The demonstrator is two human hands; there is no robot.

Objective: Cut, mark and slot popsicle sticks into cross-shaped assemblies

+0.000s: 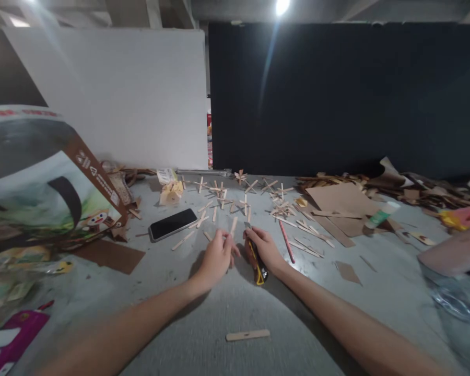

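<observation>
My left hand is closed on a pale wooden craft stick, whose far end points up and away from my fingers. Beside it, my right hand wraps round a black and yellow utility knife, with the blade end pointing forward, close to the stick. A small gap separates the two hands. Nearer to me, a single craft stick with a small dark mark lies flat on the grey table. Beyond my hands are several crossed craft sticks. A red patterned pencil lies just right of my right hand.
A black phone lies to the left. A large printed bag stands at far left, above a purple object. On the right are brown cardboard pieces, a green-and-white glue stick and a pinkish cylinder.
</observation>
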